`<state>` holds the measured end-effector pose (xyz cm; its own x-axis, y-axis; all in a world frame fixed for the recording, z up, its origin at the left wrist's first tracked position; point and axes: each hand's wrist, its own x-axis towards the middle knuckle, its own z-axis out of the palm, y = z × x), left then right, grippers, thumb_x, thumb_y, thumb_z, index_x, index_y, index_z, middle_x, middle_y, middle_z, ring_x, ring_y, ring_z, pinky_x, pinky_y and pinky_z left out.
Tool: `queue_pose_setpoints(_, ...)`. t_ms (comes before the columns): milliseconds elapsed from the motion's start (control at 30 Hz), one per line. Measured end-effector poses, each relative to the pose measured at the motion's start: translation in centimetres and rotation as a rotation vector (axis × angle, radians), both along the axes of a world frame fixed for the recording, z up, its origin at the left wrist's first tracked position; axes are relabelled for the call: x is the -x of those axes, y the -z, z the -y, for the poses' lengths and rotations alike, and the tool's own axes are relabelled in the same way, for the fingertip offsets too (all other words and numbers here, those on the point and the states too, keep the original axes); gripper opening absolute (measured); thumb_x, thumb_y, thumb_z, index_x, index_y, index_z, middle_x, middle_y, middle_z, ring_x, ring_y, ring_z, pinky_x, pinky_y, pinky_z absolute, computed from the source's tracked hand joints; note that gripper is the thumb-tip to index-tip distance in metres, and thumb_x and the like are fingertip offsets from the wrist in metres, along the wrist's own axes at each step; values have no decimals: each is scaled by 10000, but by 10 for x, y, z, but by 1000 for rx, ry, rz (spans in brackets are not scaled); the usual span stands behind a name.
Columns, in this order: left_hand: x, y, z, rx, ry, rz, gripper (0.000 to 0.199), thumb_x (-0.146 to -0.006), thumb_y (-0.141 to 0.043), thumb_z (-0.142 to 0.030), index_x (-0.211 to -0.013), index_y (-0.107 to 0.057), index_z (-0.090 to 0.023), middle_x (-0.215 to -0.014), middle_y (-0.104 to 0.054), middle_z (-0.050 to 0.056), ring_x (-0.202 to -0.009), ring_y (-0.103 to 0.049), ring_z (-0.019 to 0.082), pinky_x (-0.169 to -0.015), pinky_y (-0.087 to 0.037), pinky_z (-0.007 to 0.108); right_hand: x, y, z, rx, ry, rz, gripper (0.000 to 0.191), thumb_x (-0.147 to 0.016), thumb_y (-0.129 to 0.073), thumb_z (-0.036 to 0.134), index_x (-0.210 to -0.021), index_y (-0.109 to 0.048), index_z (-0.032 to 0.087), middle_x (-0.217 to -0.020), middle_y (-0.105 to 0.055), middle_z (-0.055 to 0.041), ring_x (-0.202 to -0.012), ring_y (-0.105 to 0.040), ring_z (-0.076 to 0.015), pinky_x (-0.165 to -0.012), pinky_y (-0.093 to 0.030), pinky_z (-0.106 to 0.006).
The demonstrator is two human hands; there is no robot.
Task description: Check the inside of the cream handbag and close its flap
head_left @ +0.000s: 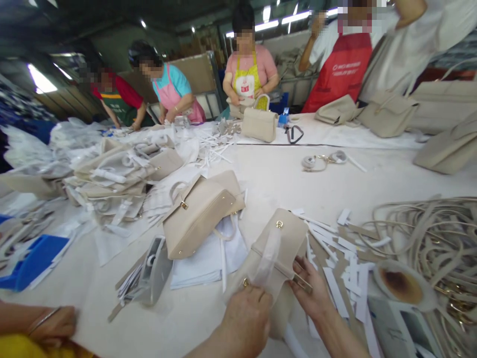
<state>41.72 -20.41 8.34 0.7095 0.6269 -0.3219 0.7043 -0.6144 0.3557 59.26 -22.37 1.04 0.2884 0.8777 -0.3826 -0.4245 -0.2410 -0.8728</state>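
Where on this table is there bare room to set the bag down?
The widest bare patch of table lies between the beige handbag and the pile of straps, up to the key ring. A narrower strip runs left of the tape dispenser. Paper strips crowd beside the right hand; the left hand grips the held bag.

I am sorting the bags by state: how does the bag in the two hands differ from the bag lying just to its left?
The held bag is gripped by the left hand and right hand; the lying bag rests untouched on white sheets. A clear film strip covers the held bag's flap; the lying bag shows none. Both are beige with gold hardware.
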Motion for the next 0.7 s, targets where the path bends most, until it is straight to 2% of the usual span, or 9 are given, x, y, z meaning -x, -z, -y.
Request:
queue_pose_setpoints(100,-2,4,-1,-5,-41,-90,251,-719,-473,-121,-928,-604,-166,-962,-643,121,-948,-573,292,-841,-481,462,-4,3,11,82,6,-294,474,-808,-443,579,-1056,-589,203,-949,-673,-79,-806,-647,-207,-685,-523,-361)
queue_pose_setpoints(200,6,-14,-8,14,-45,-70,241,-732,-480,-128,-923,-619,-176,-972,-631,111,-933,-579,268,-829,-477,422,4,6,16,122,-65,-191,373,-713,-662,438,-975,-627,175,-878,-665,-47,-762,-626,-164,-654,-494,-287)
queue_pose_setpoints(300,27,-39,-30,354,36,96,211,-705,-607,-249,-912,-643,-225,-877,-646,37,-780,-599,199,-731,-486,317,12,11,14,131,-71,-27,341,-695,-675,428,-887,-637,148,-775,-659,-33,-643,-594,-133,-603,-470,-267)
queue_pose_setpoints(333,35,-44,-42,506,-1,180,208,-704,-627,-299,-898,-649,-229,-833,-653,17,-734,-597,177,-698,-482,285,12,13,12,135,-63,-4,343,-697,-667,436,-882,-630,149,-754,-659,-31,-622,-592,-134,-589,-466,-270)
queue_pose_setpoints(400,45,-45,-68,607,-308,366,218,-772,-544,-385,-823,-641,-197,-720,-647,11,-674,-584,162,-649,-473,264,12,17,11,156,-44,29,340,-685,-667,444,-854,-607,155,-700,-655,-21,-580,-589,-140,-551,-453,-270)
queue_pose_setpoints(467,45,-34,-93,422,-647,488,288,-795,-488,-431,-750,-607,-173,-703,-634,25,-718,-582,178,-693,-471,285,10,21,11,175,-21,69,323,-669,-672,450,-789,-580,165,-629,-635,-3,-522,-567,-137,-499,-426,-262)
queue_pose_setpoints(533,32,-20,-110,342,-768,505,327,-785,-490,-457,-850,-607,-159,-853,-655,61,-857,-589,214,-764,-469,321,8,23,13,174,-11,122,317,-662,-666,465,-736,-564,175,-587,-614,10,-485,-540,-133,-463,-397,-256)
queue_pose_setpoints(600,12,-12,-114,451,-699,468,408,-769,-514,-468,-1017,-589,-153,-1019,-649,95,-955,-582,245,-803,-471,350,8,23,16,142,-18,179,316,-687,-631,484,-758,-580,181,-596,-616,7,-503,-546,-142,-474,-405,-264)
queue_pose_setpoints(700,-14,-15,-107,553,-519,400,555,-657,-660,-429,-1134,-556,-164,-1113,-634,114,-986,-580,278,-862,-456,378,8,20,19,98,-30,268,336,-757,-533,506,-874,-586,195,-702,-653,-18,-608,-599,-175,-558,-464,-300)
